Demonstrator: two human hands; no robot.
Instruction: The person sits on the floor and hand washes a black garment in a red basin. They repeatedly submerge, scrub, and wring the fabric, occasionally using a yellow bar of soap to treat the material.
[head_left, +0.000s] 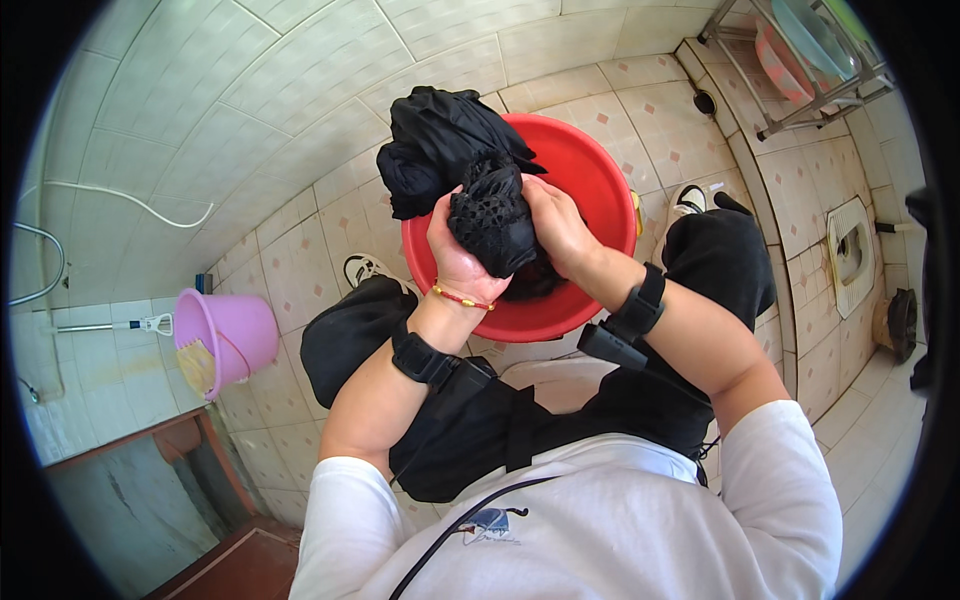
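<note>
Both hands hold a bunched black garment (495, 225) with an openwork, lace-like part over a red plastic basin (585, 169). My left hand (466, 261) cups it from the left and below, palm up. From the right, my right hand (559, 221) grips it with the thumb along its side. A larger heap of black cloth (450, 142) lies over the basin's far left rim; I cannot tell whether it joins the held piece. More dark material (536, 281) shows in the basin below my hands, partly hidden by them.
A pink bucket (255, 337) with a yellowish cloth (196, 366) at its rim stands left by the wall. At the far right are a metal rack (802, 112) with plastic basins and a squat toilet (847, 259). A floor drain hole (703, 103) is near the step.
</note>
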